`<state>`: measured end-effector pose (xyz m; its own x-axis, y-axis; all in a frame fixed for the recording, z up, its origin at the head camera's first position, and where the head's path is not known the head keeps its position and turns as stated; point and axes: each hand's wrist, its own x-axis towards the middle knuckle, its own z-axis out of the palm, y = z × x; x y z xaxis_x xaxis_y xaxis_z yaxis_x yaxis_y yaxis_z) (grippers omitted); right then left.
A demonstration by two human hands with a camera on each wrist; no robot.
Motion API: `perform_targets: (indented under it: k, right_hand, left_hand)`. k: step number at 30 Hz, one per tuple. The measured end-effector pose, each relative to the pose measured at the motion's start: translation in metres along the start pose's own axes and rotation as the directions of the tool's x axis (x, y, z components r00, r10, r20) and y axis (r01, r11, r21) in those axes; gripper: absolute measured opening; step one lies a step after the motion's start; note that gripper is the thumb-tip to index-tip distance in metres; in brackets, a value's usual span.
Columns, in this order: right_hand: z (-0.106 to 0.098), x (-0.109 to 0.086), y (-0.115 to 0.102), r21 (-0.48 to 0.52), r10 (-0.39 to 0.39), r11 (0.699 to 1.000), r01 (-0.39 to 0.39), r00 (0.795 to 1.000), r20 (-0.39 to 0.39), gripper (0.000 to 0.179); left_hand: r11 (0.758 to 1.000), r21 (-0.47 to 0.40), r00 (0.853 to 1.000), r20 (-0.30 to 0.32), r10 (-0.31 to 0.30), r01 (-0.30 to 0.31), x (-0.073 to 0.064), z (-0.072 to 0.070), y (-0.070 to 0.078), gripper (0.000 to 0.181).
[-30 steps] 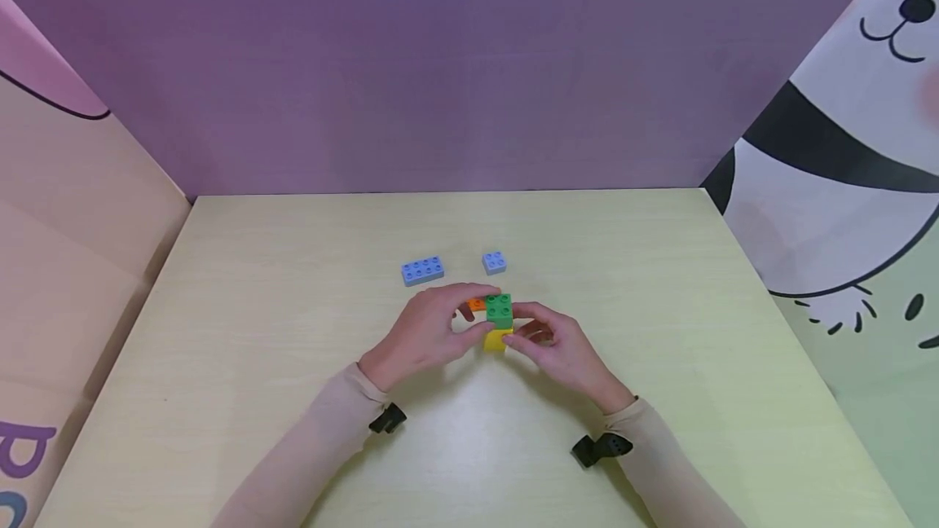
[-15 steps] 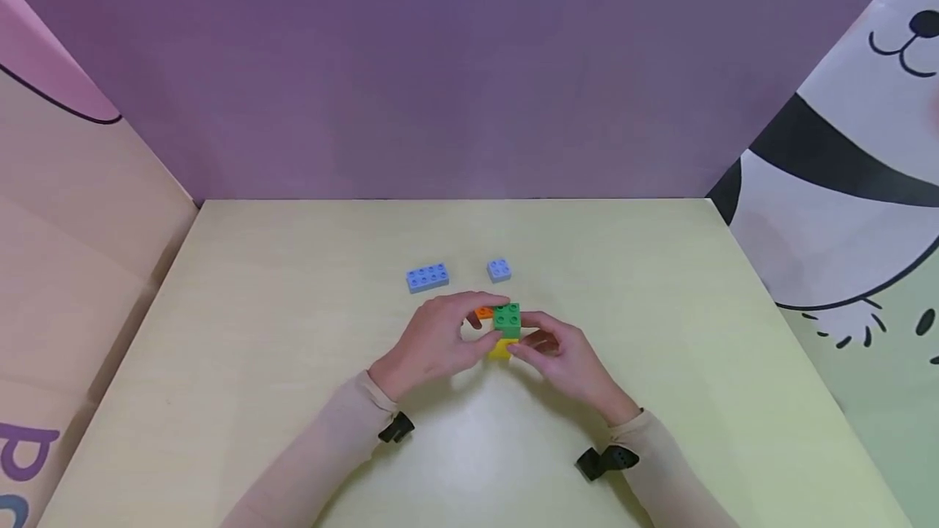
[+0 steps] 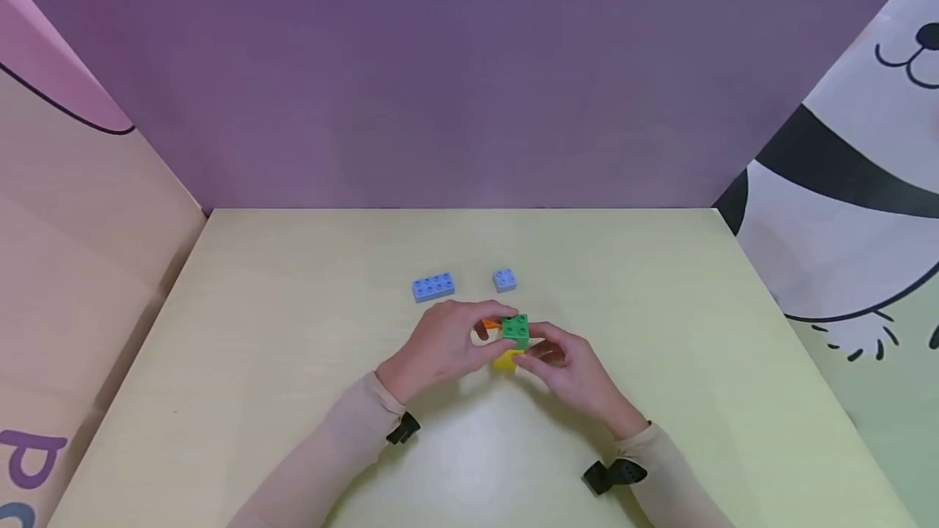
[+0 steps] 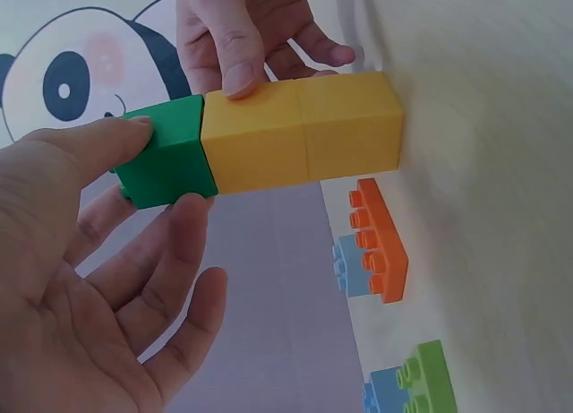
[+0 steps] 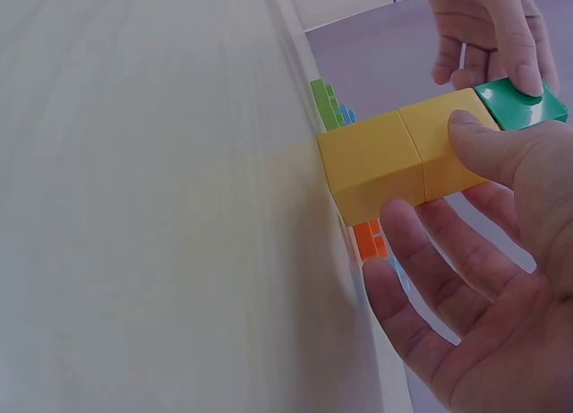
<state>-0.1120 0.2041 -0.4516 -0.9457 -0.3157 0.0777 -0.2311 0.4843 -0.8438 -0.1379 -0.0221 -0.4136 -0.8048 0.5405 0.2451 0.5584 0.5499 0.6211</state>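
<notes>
A green brick [image 3: 516,327] tops an upright stack, above two yellow bricks [image 4: 304,131]. My left hand [image 3: 449,342] pinches the green brick between thumb and fingers. Lower down, my right hand [image 3: 574,367] grips the yellow part, its thumb pressed on the upper yellow brick in the right wrist view. The base of the stack is right at the tabletop. In the head view the hands and the green brick cover much of the yellow.
Behind the stack lies an orange brick [image 4: 383,243], mostly hidden by my left hand from above. Farther back are a long blue brick [image 3: 433,287] and a short blue brick [image 3: 504,280]. A light green brick [image 4: 432,377] shows in the left wrist view. A purple wall [image 3: 462,80] borders the table.
The head view has shifted, so everything sits slightly lower and farther right. Both hands keep their hold on the stack, which stays in place among the other bricks.
</notes>
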Motion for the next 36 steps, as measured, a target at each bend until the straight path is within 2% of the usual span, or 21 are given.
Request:
perform_targets:
  k: [4, 12, 18, 22, 27, 36]
  right_hand:
    - [0.001, 0.001, 0.012, 0.008, -0.025, 1.0, 0.025, 1.0, -0.001, 0.033]
    - [-0.002, 0.001, 0.014, -0.006, -0.051, 0.999, 0.05, 0.999, -0.005, 0.033]
    - [-0.004, -0.001, 0.012, 0.0, -0.028, 1.0, 0.028, 1.0, 0.002, 0.034]
    - [-0.007, -0.002, 0.005, 0.037, -0.029, 0.999, 0.029, 1.0, 0.0, 0.037]
    - [-0.016, 0.0, -0.012, 0.078, -0.092, 0.992, 0.096, 0.994, -0.059, 0.035]
    - [-0.026, 0.008, -0.034, 0.011, -0.151, 0.988, 0.152, 0.986, -0.071, 0.029]
  left_hand:
    - [1.0, 0.018, 1.0, -0.001, 0.001, -0.001, 0.0, 0.0, 0.001, 0.039]
    - [0.999, 0.022, 0.999, -0.014, 0.032, -0.032, 0.001, 0.002, 0.002, 0.038]
    - [0.999, 0.02, 0.999, 0.003, 0.04, -0.04, 0.002, 0.002, 0.002, 0.038]
    - [0.999, 0.018, 0.999, 0.012, 0.04, -0.04, 0.003, 0.001, 0.001, 0.038]
    - [0.999, 0.023, 0.999, 0.022, 0.026, -0.026, 0.003, 0.0, 0.0, 0.039]
    - [1.0, -0.018, 1.0, 0.022, 0.012, -0.012, 0.002, 0.002, -0.002, 0.04]
